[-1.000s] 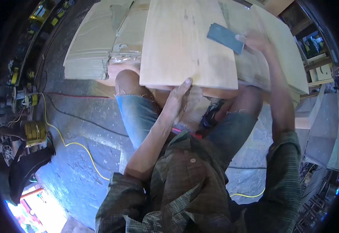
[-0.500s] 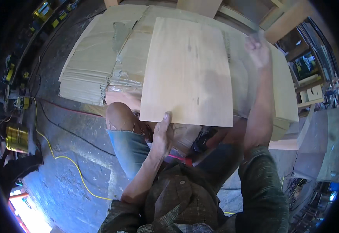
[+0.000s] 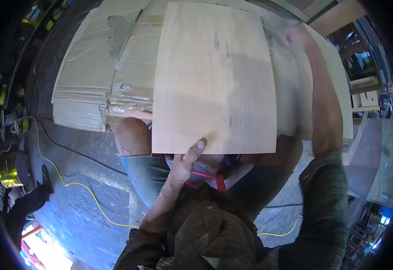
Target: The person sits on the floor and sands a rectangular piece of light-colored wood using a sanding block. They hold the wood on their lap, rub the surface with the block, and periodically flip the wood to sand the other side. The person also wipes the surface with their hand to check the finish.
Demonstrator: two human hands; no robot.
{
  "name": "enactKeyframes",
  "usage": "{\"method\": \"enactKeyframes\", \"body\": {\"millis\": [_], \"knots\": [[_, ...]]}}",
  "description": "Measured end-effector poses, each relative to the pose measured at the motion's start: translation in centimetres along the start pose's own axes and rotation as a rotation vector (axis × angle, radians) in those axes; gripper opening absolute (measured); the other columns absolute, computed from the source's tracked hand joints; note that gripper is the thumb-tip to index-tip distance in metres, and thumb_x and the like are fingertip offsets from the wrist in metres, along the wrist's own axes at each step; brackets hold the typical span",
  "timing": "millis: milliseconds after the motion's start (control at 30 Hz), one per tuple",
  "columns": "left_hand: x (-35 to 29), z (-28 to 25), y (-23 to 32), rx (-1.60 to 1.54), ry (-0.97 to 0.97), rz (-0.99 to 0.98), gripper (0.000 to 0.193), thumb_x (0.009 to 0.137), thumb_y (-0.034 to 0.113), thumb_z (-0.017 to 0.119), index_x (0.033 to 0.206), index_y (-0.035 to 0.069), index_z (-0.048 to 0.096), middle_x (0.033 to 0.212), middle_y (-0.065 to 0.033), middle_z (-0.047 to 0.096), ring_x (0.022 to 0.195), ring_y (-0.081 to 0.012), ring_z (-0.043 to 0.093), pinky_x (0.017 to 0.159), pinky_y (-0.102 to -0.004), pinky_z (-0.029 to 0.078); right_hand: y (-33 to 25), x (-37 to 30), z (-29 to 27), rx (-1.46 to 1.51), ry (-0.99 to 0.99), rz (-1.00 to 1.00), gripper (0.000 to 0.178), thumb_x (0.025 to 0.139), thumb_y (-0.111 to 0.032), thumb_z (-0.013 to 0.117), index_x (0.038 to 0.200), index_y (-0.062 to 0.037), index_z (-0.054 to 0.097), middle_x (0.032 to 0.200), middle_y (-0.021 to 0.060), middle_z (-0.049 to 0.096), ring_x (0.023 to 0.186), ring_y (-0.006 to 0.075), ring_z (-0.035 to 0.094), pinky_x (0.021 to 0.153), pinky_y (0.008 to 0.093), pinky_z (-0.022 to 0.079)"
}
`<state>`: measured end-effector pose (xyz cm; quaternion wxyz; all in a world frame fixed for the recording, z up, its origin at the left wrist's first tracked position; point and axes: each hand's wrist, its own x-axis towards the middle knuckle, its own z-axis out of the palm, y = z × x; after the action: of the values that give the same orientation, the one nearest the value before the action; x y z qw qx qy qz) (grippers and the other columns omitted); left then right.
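Note:
A flat, pale wooden panel [image 3: 214, 85] with a few darker grain marks lies over my lap, its far part above a cardboard-covered stack. My left hand [image 3: 186, 159] grips its near edge, thumb on top and the other fingers hidden underneath. Past the panel's far right side is my right hand [image 3: 293, 35], raised and smeared by motion. Its fingers look curled in, and whatever they may hold cannot be made out. The right forearm's shadow falls across the panel.
Flattened cardboard [image 3: 93, 63] with torn plastic wrap covers the stack ahead. A yellow cable [image 3: 88, 193] winds over the worn floor on the left, near a shiny gold-coloured can [image 3: 12, 168]. Wooden frames [image 3: 340, 18] stand at the far right.
The panel now appears larger and reaches higher in the view. My right hand remains beyond its right side, its forearm swung further right. The left hand keeps its grip.

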<state>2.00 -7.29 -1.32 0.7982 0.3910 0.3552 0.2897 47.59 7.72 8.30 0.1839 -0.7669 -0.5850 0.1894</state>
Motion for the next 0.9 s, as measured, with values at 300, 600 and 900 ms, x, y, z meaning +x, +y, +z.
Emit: {"method": "enactKeyframes", "body": {"millis": [300,600,900], "knots": [[0.2,-0.2,-0.7,-0.084,0.082,0.07,0.04,0.086,0.026,0.065,0.113,-0.003,0.059,0.111,-0.0108,0.061,0.106,-0.0201,0.055,0.095,-0.0341,0.04,-1.9,1.6,0.9,0.463,-0.124,-0.094,0.037,0.093,-0.034,0.05,0.089,0.0011,0.06,0.074,0.0084,0.06,0.075,0.0218,0.055,0.067,0.0396,0.044],[-0.7,0.3,1.5,-0.392,0.103,0.149,0.053,0.086,0.016,0.066,0.131,-0.002,0.043,0.122,-0.0108,0.054,0.112,-0.0201,0.052,0.1,-0.0357,0.039,-11.0,2.3,1.1,0.063,-0.141,-0.171,0.034,0.092,-0.026,0.047,0.085,0.0041,0.062,0.085,0.0128,0.065,0.083,0.0243,0.058,0.071,0.0397,0.045],[-1.8,0.1,2.5,-0.383,0.161,0.074,0.04,0.089,0.027,0.065,0.116,-0.002,0.056,0.105,-0.0107,0.064,0.094,-0.0164,0.061,0.078,-0.0307,0.05,-8.9,2.5,4.2,-0.577,-0.005,-0.061,0.032,0.091,-0.028,0.051,0.088,0.0012,0.063,0.076,0.0102,0.062,0.076,0.0214,0.057,0.068,0.0368,0.045]]}}
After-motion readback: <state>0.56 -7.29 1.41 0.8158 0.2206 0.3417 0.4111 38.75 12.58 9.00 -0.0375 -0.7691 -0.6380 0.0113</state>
